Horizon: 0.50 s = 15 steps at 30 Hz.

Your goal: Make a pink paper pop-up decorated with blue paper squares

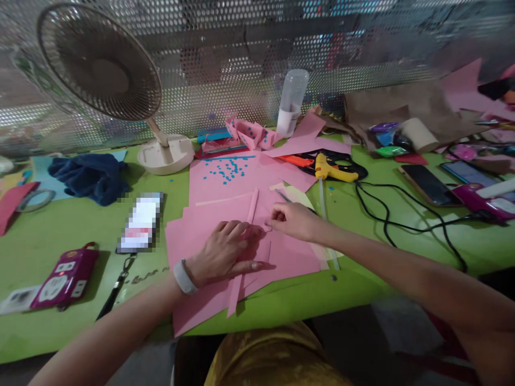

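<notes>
- Head view, and both hands were down on the work near the front edge of the green table, about midway along it
- Left hand lay palm-down on the pink sheet; fingers loosely spread and flat, pressing the paper rather than gripping it; a white wristband sat on that wrist
- Under those fingers ran a long pink strip, slanting from the sheet's far side down past its front edge
- Right hand came in from the right, fingers narrowed to a pinch on a small bit of the pink sheet just beside the strip; what exactly sat between the fingertips was too small to tell
- Behind the hands, a second pink page dotted with little blue pieces; a yellow glue gun just right of it, its black cable looping off toward the right edge
- At the back edge, a clear bottle stood upright; a desk fan stood at the back left, with a dark blue cloth bunched beside its base
- Left of the sheet lay a phone; nearer the front left corner, a magenta power strip
- Far right, two more phones lay flat, well apart from the hands
</notes>
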Motion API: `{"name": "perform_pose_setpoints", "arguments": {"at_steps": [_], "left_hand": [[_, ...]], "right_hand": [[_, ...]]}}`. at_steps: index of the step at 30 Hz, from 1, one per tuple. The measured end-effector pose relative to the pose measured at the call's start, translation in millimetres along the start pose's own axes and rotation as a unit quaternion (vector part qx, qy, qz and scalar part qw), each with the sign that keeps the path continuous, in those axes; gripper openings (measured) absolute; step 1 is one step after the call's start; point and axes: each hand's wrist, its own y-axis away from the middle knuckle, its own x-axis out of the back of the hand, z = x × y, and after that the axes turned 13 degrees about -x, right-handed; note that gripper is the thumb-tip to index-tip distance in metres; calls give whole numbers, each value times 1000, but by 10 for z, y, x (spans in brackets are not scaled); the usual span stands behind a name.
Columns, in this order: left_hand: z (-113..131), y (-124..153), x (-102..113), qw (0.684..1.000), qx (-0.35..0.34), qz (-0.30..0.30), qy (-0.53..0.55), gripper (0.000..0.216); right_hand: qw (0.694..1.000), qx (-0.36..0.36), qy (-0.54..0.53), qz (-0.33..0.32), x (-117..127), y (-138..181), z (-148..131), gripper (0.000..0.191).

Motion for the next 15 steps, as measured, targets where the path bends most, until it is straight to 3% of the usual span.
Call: {"name": "perform_pose_setpoints", "arguments": {"at_steps": [5,7,15], "left_hand": [[-14,20,-23,1000,1,-4,-11,74],[-20,23,-33,1000,0,3,-9,74],[-40,14,-56,1000,8,5,-3,75]], "right_hand": [[970,-89,-74,-216,-52,-113,36,29],[954,-97,-92,-269,-58,-184,28,30],[937,-121,-90,-314,1,-236,-122,28]]}}
